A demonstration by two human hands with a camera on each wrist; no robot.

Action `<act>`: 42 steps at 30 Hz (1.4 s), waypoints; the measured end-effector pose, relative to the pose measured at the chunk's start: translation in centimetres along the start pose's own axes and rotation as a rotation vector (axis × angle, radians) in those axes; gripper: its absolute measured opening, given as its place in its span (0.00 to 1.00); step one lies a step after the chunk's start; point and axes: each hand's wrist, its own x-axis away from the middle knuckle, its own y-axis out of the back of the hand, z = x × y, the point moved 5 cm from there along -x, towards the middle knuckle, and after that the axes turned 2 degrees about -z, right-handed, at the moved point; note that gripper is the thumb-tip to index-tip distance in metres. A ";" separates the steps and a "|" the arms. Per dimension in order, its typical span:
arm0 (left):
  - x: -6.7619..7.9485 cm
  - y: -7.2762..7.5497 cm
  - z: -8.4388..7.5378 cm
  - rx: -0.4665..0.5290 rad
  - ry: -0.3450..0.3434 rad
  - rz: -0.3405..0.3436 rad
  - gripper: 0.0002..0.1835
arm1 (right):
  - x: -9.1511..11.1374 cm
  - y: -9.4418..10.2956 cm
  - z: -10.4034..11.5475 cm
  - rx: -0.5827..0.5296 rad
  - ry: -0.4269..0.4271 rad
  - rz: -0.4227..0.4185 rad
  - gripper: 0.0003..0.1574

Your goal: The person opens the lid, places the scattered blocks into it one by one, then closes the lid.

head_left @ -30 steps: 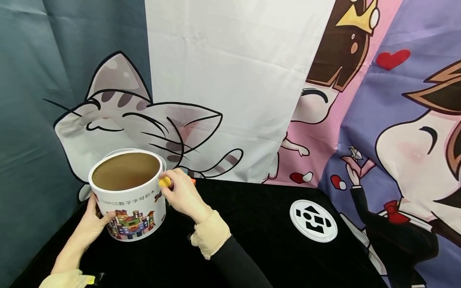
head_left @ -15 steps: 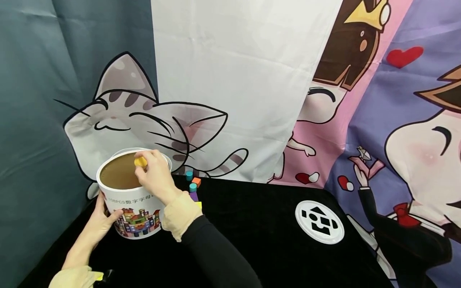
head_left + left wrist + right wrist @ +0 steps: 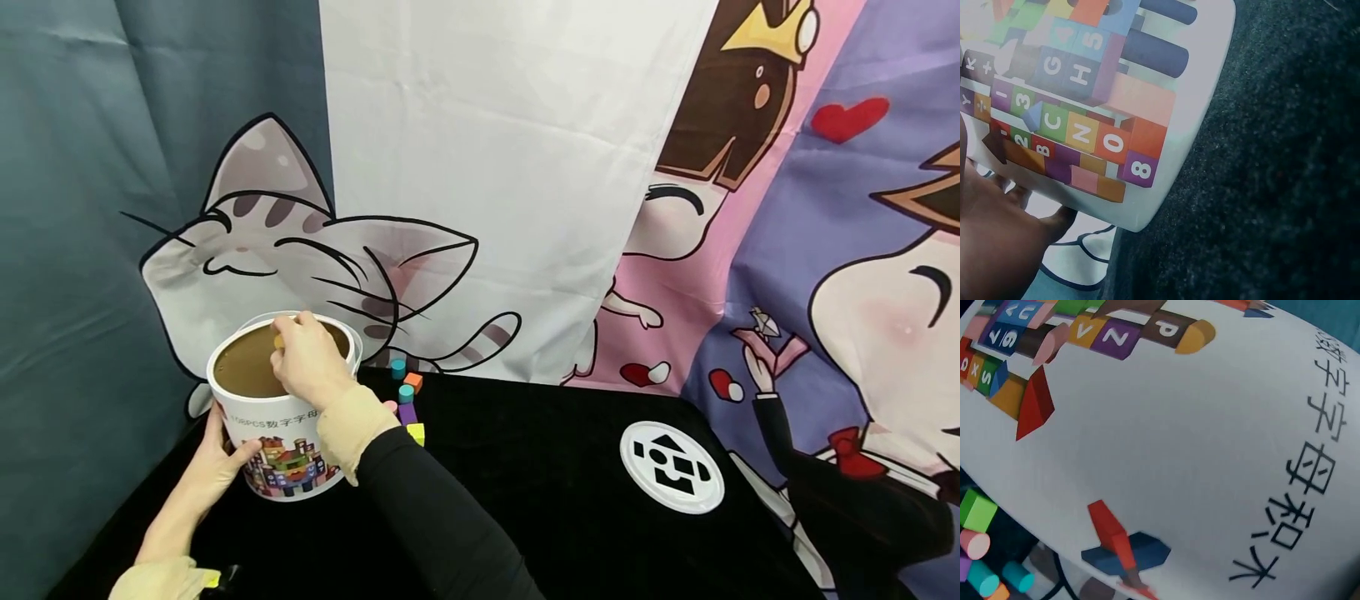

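A white toy-block bucket [image 3: 243,425] with printed coloured blocks and Chinese lettering stands on the black cloth, its wire handle behind the rim. My left hand [image 3: 208,467] holds its left side, thumb on the front and fingers around the side. In the left wrist view this hand [image 3: 1004,240] shows at the lower left, against the bucket [image 3: 1207,59]. Over the opening, my right hand [image 3: 309,357] pinches a yellow block [image 3: 279,342], mostly hidden by the fingers. The right wrist view shows the bucket's printed wall [image 3: 1160,431], with no hand visible. The bucket's bottom inside is hidden.
Behind the bucket's right side lie several small blocks, among them a teal cylinder [image 3: 398,369], an orange block [image 3: 413,382], a purple block [image 3: 407,414] and a yellow block [image 3: 416,433]. A white lid [image 3: 645,479] with cut-out shapes lies right. A printed curtain [image 3: 525,167] hangs behind.
My right hand has carried the yellow block from beside the bucket's right rim leftward over the opening, then slightly lower. My left hand keeps its hold. The view has shifted slightly.
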 end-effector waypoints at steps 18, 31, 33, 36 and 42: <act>-0.2 0.2 -0.3 -0.006 -0.037 -0.016 0.46 | 0.3 -0.7 -0.5 0.039 -0.157 0.158 0.21; -0.2 0.7 -0.8 -0.022 -0.035 -0.025 0.44 | 1.4 0.5 -0.7 -0.127 0.108 -0.173 0.07; -0.2 0.6 -0.7 -0.011 -0.033 -0.030 0.44 | 2.1 1.1 -1.7 -0.214 0.139 -0.304 0.07; -0.3 0.4 -0.7 -0.002 -0.027 -0.029 0.44 | 3.4 2.3 -4.3 -0.311 0.154 -0.470 0.07; -0.2 0.7 -0.8 -0.017 -0.024 -0.021 0.44 | 6.1 3.3 -9.8 -0.229 0.109 -0.382 0.07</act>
